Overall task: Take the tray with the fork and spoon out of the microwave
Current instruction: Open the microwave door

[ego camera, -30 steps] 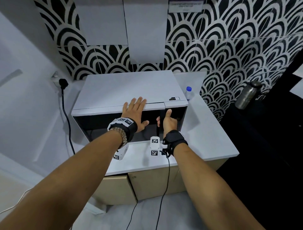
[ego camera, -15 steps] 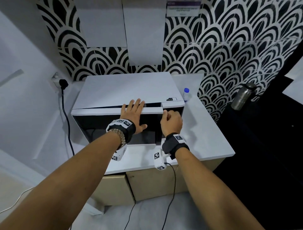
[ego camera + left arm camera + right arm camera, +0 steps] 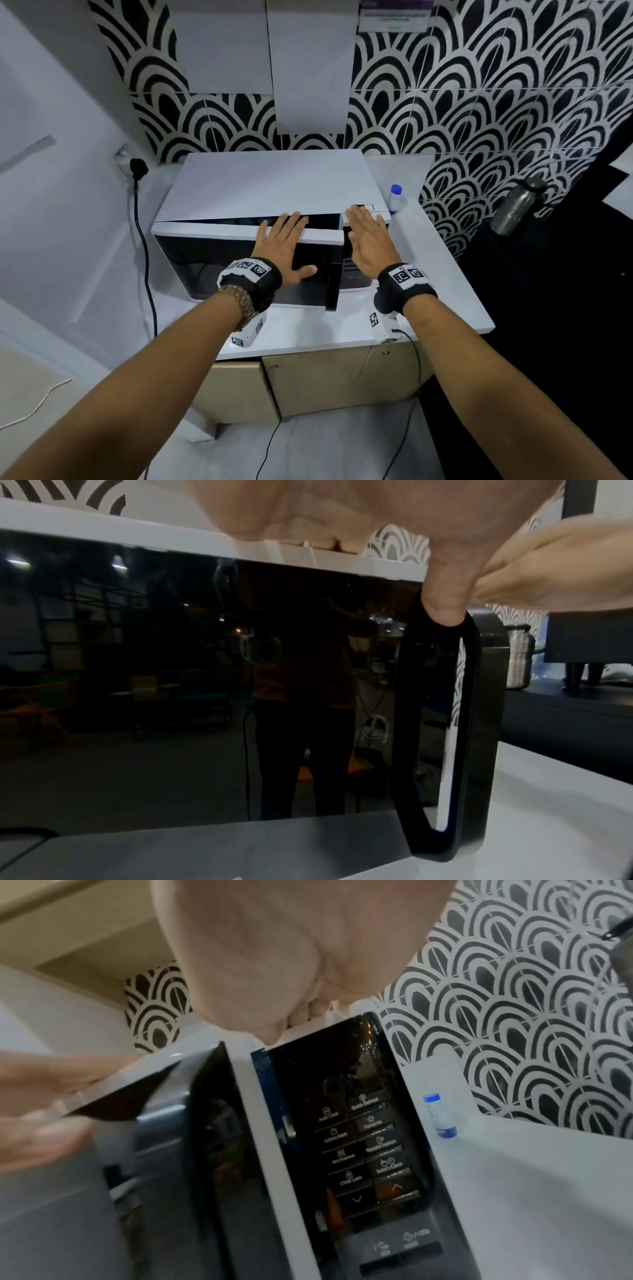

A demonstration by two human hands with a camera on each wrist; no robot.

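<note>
While the white box-shaped microwave sits on the white counter, its black glass door stands ajar, swung out a little at the handle side. L hand lies flat over door's top edge, fingers straight and close together, thumb down on the glass beside the black loop handle. R hand is flat, fingers pressed together, over the black control panel w/ tips at microwave's top edge; holds nothing. Tray w/ fork + spoon: not visible, cavity hidden behind door. Small white bottle w/ blue cap stands on counter just right of microwave. Steel flask farther right.
</note>
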